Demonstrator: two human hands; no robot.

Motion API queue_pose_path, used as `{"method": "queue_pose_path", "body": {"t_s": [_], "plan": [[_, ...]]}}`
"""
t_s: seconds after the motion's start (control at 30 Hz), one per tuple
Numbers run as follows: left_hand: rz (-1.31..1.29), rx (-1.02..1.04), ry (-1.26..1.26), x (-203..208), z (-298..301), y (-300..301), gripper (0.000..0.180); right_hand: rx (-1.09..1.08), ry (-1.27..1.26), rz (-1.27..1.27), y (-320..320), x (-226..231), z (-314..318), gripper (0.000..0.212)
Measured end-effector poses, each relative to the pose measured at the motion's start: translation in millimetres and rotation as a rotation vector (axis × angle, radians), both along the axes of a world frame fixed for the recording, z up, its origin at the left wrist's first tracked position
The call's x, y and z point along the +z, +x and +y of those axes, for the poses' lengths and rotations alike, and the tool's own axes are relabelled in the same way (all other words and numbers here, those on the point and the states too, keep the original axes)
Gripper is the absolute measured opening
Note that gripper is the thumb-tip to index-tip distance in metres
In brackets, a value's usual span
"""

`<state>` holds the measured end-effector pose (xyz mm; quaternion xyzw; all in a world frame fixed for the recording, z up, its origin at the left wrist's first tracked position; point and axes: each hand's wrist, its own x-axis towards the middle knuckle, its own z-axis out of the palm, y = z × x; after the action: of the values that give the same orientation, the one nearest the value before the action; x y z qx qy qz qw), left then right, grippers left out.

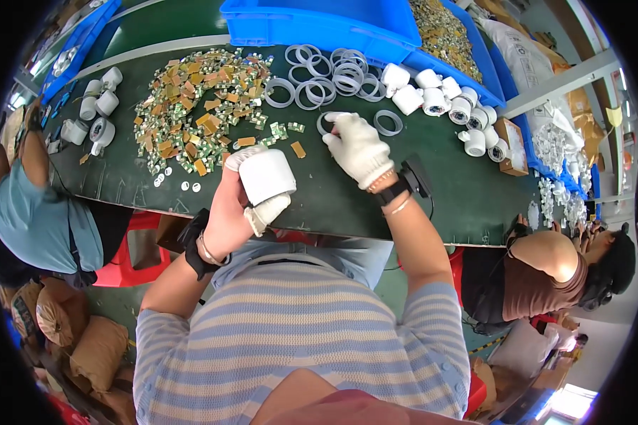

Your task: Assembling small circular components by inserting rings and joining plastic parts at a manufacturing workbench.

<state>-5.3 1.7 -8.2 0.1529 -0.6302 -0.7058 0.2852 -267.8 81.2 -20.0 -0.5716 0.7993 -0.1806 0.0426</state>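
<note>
My left hand, in a white finger glove, is closed around a white cylindrical plastic housing above the near edge of the table. At the middle of the table, my right hand wears a white glove and has its fingers closed on a translucent plastic ring, partly hidden by the fingertips. Another loose ring lies just right of that hand. Beyond my hands is a cluster of similar rings. Left of them spreads a heap of small green circuit boards with orange-brown pieces.
White housings stand in a group at right, beside a small cardboard box; several more are at far left. Blue bins line the back of the green table. Co-workers sit on both sides.
</note>
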Motion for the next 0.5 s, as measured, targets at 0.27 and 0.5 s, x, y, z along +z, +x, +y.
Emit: {"method": "queue_pose_path", "body": {"t_s": [0.27,0.5], "plan": [[-0.111,-0.129,-0.123,9,6,12,0.088,-0.012,-0.589,-2.137,55,26,82,0.036],[-0.253,-0.109,-0.963,25,2,1,0.059,0.070,-0.618,-2.494,79,12,94,0.041]]}}
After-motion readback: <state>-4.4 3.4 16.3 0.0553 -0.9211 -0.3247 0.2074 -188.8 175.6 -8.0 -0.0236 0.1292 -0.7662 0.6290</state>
